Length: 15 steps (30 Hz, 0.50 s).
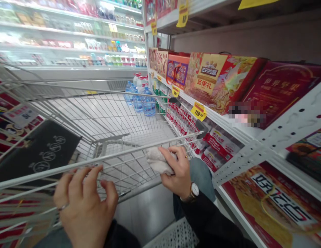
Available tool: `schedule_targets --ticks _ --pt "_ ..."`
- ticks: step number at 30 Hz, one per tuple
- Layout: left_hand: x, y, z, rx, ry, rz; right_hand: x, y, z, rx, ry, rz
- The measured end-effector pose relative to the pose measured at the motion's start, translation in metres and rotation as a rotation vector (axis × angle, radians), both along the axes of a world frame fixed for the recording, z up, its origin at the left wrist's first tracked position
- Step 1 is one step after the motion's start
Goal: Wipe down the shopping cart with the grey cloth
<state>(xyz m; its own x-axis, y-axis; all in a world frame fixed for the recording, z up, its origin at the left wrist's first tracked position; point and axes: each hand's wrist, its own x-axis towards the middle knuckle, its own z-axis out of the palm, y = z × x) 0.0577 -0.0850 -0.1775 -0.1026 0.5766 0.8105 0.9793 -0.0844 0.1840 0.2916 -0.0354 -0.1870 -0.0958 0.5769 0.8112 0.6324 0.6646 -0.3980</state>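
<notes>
A wire shopping cart (139, 150) stretches across the view in front of me. My left hand (84, 201), with a ring on one finger, hooks its fingers over the cart's wires just below the near rim; the thumb stands apart. In my right hand (177, 170) is a crumpled white cloth (159, 161), pinched between thumb and fingers and lying against the cart's near wires, below the rim. A watch (194, 189) is on the right wrist. A dark panel with white markings (49, 151) sits at the cart's left.
Close on the right, a white shelf rack (243, 158) holds gift boxes (209, 75) and price tags (199, 111). Bottled water packs (149, 103) stand on the floor ahead. A lit refrigerated display (72, 38) spans the back. Red packages (12, 106) are at left.
</notes>
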Motion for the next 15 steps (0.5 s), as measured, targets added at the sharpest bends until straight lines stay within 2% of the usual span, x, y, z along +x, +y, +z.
schedule_targets --ticks 4,7,9,15 --pt "-0.002 -0.001 0.0 -0.01 -0.005 -0.033 -0.034 -0.002 0.013 0.069 -0.104 0.115" --pt "-0.005 -0.003 0.001 -0.027 -0.012 -0.053 -0.041 -0.001 0.017 0.063 -0.122 0.134" --pt "-0.006 -0.004 0.001 -0.026 -0.012 -0.047 -0.03 0.0 0.015 0.029 -0.106 0.102" --pt "-0.003 -0.005 0.001 -0.06 -0.008 0.016 0.031 0.002 0.0 -0.065 -0.031 -0.105"
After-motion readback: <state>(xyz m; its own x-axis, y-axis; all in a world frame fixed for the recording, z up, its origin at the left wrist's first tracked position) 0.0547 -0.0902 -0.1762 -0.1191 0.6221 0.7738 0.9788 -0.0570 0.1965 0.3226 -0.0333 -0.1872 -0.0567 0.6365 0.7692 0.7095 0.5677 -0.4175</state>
